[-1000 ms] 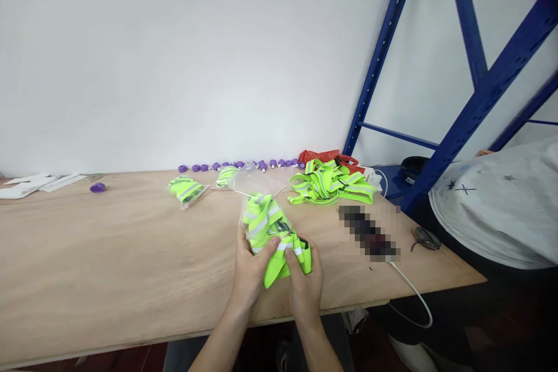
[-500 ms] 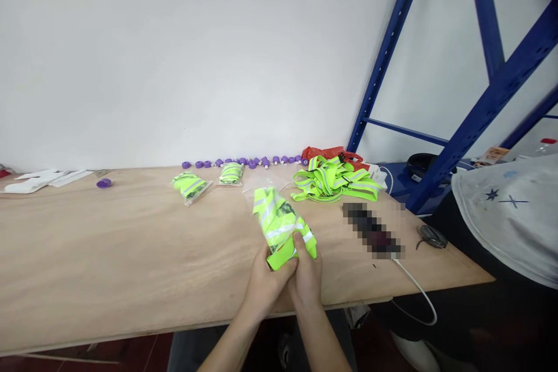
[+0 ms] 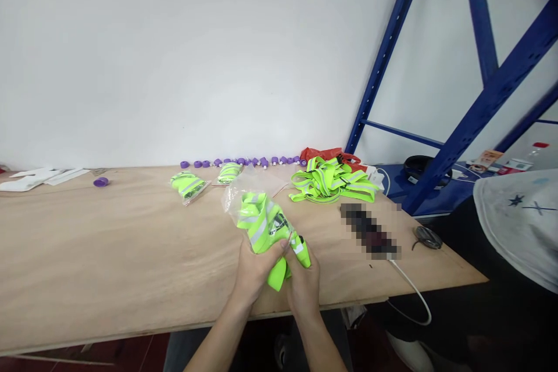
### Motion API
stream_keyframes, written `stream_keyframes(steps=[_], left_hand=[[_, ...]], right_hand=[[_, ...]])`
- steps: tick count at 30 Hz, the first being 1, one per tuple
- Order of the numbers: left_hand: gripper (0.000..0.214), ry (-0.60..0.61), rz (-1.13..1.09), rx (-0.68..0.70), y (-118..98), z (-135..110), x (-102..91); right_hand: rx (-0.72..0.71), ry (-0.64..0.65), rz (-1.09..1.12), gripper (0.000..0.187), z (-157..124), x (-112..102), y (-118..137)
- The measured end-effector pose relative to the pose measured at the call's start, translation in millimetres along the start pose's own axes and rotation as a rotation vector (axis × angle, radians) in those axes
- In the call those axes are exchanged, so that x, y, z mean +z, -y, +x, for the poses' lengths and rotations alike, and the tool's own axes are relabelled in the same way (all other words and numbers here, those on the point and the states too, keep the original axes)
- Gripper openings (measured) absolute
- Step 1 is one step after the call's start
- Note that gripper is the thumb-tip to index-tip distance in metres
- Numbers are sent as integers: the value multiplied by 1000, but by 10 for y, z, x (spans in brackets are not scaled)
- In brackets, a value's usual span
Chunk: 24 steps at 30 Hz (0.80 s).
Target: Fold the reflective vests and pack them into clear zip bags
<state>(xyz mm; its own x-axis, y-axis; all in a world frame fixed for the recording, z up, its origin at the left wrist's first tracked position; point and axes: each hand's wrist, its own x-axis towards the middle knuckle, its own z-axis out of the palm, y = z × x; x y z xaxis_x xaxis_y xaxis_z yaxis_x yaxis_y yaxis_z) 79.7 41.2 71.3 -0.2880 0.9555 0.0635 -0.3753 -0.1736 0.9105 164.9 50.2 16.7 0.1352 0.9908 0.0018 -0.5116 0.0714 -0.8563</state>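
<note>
Both hands meet over the front edge of the tabletop (image 3: 108,256), right of its middle. The left hand (image 3: 255,270) has its grip clenched around a folded neon-green reflective strap (image 3: 261,226), thumb pressed on its upper face. The right hand (image 3: 303,282) grasps the same strap at its lower end, fingers curled over the green fold that hangs past the left hand. A clear plastic bag (image 3: 238,192) covers the strap's far end and stands up crumpled above the hands; how far the strap sits inside it is hard to tell through the glare.

Toward the back edge lie two packed green bundles (image 3: 187,185), side by side and well apart from the hands. A loose heap of green straps (image 3: 333,183) rests near the back right corner, with a red bag (image 3: 325,154) just behind it. A row of purple caps (image 3: 244,161) lines the back edge against the wall.
</note>
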Motion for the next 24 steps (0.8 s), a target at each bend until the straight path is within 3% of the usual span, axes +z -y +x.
stream_keyframes(steps=[8,12,15,19,21,24], left_hand=[[42,6,132,58,105,-56,-91],[55,43,-32,-32,110,-31,-244],[61,12,-209,-82,48,4,-299],[61,-77,-269,-136,-23,35,-221],[58,-129,-257,-120,-43,46,-172],[50,-148,-157,-23,-54,55,-141]], right_hand=[[48,74,-74,41,69,180,180],[20,190,-126,48,15,85,166],[-82,127,-165,49,-32,-28,107],[-280,-4,-337,34,-47,-44,90],[-391,6,-424,28,-68,2,100],[-481,147,-488,25,-139,84,79]])
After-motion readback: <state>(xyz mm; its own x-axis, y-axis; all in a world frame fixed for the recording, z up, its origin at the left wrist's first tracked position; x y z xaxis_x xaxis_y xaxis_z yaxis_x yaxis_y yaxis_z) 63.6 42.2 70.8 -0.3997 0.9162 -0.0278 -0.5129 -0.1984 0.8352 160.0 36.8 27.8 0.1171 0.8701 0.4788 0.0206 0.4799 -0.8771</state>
